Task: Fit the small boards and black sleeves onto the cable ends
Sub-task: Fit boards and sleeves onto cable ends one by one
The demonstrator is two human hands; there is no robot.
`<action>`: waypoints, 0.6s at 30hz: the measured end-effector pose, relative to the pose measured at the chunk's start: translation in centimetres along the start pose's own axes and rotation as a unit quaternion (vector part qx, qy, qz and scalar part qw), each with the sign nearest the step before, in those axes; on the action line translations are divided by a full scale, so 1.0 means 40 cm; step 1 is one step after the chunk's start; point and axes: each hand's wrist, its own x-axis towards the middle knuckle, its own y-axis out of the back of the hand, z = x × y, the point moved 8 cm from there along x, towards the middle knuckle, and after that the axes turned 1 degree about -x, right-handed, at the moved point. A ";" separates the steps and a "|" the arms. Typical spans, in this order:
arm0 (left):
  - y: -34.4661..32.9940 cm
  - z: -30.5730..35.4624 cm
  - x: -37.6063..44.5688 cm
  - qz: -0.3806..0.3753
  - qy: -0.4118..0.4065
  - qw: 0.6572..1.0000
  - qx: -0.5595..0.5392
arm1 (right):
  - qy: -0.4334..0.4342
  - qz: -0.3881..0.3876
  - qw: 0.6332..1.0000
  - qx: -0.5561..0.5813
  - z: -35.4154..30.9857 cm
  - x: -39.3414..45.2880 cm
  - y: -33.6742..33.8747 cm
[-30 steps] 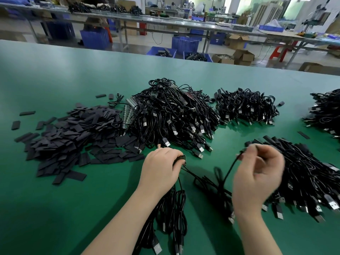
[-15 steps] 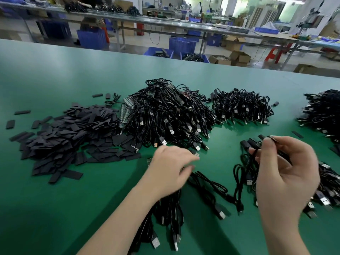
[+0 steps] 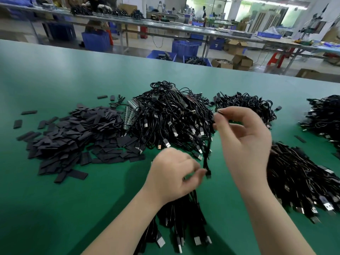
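Observation:
My right hand (image 3: pixel 244 140) is raised above the green table (image 3: pixel 55 85) and pinches one end of a black cable (image 3: pixel 208 150) between thumb and forefinger. The cable hangs down in a folded strand. My left hand (image 3: pixel 173 177) sits lower, its fingers curled beside the cable's lower end; whether they grip it is unclear. A heap of flat black sleeves (image 3: pixel 73 137) lies at the left. A big pile of black USB cables (image 3: pixel 171 118) lies in the middle, with strips of small boards (image 3: pixel 129 111) at its left edge.
More cable piles lie at the back middle (image 3: pixel 244 105), at the right (image 3: pixel 301 179) and at the far right edge (image 3: pixel 325 115). A bundle of cables (image 3: pixel 180 225) lies under my left wrist. Benches, blue crates and cartons stand beyond the table.
My right hand has risen and moved left, lifting a cable off the right pile. My left hand has shifted right toward the hanging end.

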 end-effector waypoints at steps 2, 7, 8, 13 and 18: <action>0.070 0.012 -0.003 0.156 -0.024 0.987 0.038 | -0.061 -0.027 0.992 0.106 0.020 -0.001 -0.052; 0.054 -0.036 -0.030 0.144 0.130 0.960 0.202 | -0.304 -0.038 0.918 0.251 0.163 -0.059 -0.161; 0.034 -0.050 -0.031 0.097 0.166 0.952 0.238 | -0.336 -0.052 0.914 0.224 0.197 -0.081 -0.170; -0.028 -0.124 -0.046 -0.066 0.199 0.963 0.169 | -0.329 -0.136 0.934 -0.039 0.292 -0.141 -0.144; -0.060 -0.170 -0.051 -0.144 0.225 0.954 0.134 | -0.039 -0.133 0.947 -0.291 0.169 -0.101 -0.154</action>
